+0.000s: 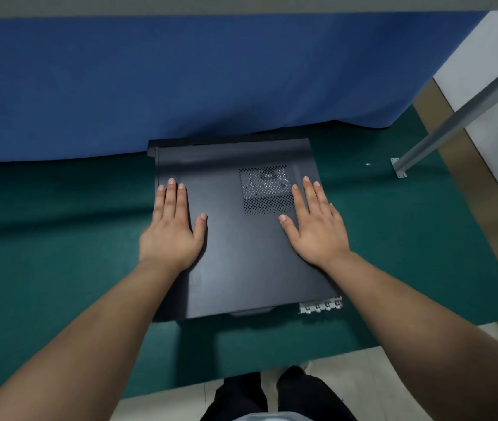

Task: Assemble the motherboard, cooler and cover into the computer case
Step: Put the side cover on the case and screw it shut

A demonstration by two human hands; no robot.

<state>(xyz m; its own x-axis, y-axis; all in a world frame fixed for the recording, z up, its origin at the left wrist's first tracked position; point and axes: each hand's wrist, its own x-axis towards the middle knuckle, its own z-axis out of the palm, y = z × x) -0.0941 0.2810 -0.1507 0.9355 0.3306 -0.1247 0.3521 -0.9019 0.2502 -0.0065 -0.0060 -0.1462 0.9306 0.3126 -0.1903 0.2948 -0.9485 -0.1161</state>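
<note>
A black computer case (162, 302) lies on its side on the green mat (59, 238), with the black side cover (241, 253) on top. The cover has a perforated vent patch (264, 189) toward its far right. My left hand (174, 226) rests flat on the cover's left part, fingers straight. Flat on the right part lies my right hand (314, 226), its fingers beside the vent. The case's silver rear slot bracket (320, 306) sticks out at the near right corner. The motherboard and cooler are hidden under the cover.
A blue cloth (180, 80) hangs behind the case. A grey metal leg (454, 117) with a foot plate (398, 167) slants at the right. The mat's front edge runs near my dark trousers (272, 396); pale floor (363, 375) lies beyond it.
</note>
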